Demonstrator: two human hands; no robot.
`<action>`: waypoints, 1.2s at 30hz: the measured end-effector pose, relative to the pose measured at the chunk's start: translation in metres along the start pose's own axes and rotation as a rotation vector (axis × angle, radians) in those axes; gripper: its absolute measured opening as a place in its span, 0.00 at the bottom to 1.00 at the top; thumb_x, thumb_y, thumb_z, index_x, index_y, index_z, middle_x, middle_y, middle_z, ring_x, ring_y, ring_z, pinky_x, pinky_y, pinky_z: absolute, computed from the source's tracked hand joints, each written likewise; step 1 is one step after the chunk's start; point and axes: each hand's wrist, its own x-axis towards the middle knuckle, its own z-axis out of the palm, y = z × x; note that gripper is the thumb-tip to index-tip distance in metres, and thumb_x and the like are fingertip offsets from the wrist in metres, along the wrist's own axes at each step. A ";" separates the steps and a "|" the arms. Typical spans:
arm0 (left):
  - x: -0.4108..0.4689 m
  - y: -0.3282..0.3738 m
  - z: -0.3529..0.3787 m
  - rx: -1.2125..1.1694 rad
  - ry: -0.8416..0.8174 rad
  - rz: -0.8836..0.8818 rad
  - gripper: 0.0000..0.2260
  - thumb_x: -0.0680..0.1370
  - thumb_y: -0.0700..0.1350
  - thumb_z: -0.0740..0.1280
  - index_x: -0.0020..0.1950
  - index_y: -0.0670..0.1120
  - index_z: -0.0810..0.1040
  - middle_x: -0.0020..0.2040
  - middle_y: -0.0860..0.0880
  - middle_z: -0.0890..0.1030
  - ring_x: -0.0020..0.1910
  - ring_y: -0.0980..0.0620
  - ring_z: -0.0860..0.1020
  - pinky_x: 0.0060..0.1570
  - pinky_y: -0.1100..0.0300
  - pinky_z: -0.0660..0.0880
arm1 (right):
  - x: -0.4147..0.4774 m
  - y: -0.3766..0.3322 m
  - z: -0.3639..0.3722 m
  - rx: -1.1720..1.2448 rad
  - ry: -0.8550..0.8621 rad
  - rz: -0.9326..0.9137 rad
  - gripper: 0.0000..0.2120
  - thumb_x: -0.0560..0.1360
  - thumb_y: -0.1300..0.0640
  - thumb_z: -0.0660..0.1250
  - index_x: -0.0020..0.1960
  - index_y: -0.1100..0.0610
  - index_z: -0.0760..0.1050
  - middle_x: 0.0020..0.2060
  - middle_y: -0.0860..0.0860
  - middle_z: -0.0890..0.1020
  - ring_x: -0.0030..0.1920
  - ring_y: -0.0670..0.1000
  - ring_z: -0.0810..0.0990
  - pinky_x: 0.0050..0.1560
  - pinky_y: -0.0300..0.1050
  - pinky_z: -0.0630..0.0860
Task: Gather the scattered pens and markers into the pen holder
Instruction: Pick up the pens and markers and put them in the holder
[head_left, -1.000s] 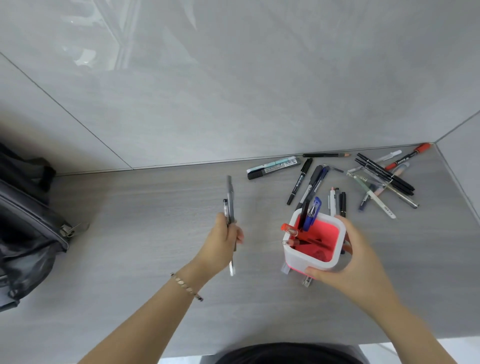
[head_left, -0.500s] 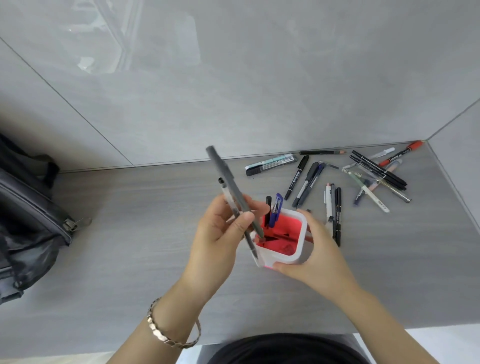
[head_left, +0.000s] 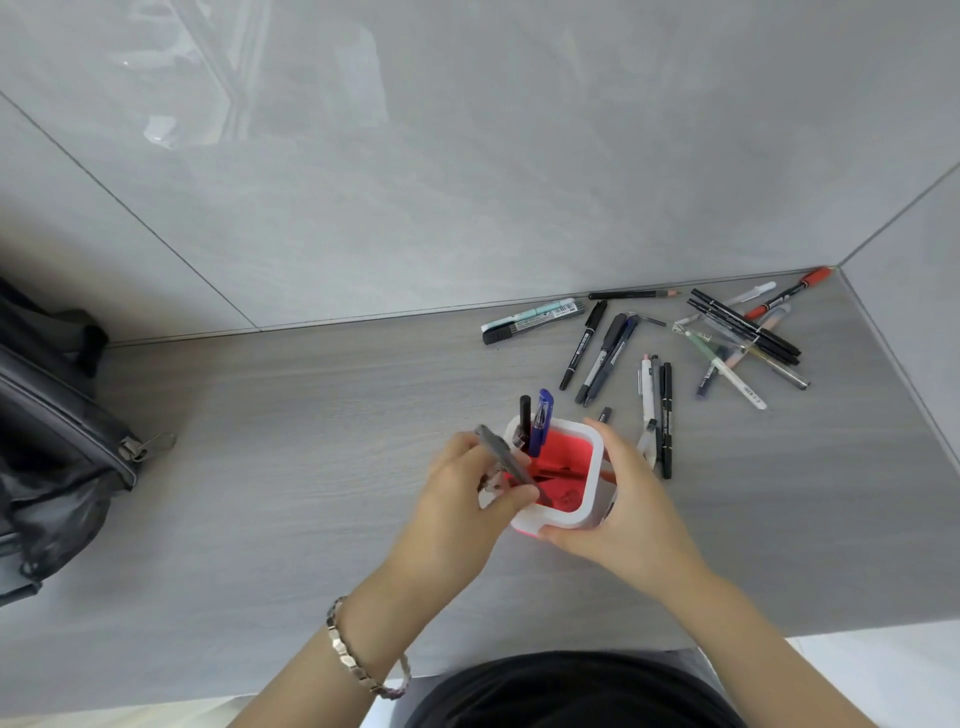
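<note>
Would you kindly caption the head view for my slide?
Left hand lowers a grey pen into the pen holder steadied by the right hand; other pens lie scattered.

Left hand (head_left: 467, 499), centre frame, fingers pinched closed on a grey pen (head_left: 506, 462). Right hand (head_left: 623, 504), beside it, wrapped around the pen holder (head_left: 592, 467).

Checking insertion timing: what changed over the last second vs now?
The left hand carried its grey pens from out to the left over to the pen holder and tipped them down; their tips are now inside the red interior, not yet released. The right hand kept gripping the holder, which drew toward the person, away from the loose pile. Pile and black bag unchanged.
</note>
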 end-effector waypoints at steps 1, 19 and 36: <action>0.001 -0.002 -0.002 0.020 -0.012 -0.018 0.09 0.73 0.43 0.68 0.50 0.53 0.73 0.48 0.59 0.68 0.45 0.61 0.70 0.43 0.75 0.66 | 0.000 0.000 -0.001 0.000 0.000 -0.002 0.41 0.53 0.44 0.78 0.62 0.37 0.63 0.59 0.40 0.74 0.57 0.40 0.74 0.56 0.43 0.75; -0.009 0.009 -0.048 -0.391 -0.032 -0.318 0.11 0.74 0.32 0.63 0.46 0.47 0.79 0.40 0.47 0.78 0.31 0.55 0.80 0.47 0.52 0.79 | 0.000 0.003 -0.035 0.103 0.115 0.036 0.37 0.52 0.49 0.80 0.53 0.29 0.65 0.56 0.36 0.75 0.55 0.34 0.74 0.46 0.31 0.71; 0.043 0.030 -0.003 0.276 0.192 0.341 0.10 0.71 0.41 0.69 0.52 0.45 0.79 0.46 0.47 0.82 0.41 0.55 0.76 0.45 0.63 0.72 | 0.004 -0.002 -0.018 0.049 0.091 0.000 0.42 0.55 0.50 0.80 0.60 0.32 0.61 0.60 0.41 0.71 0.58 0.37 0.72 0.56 0.41 0.73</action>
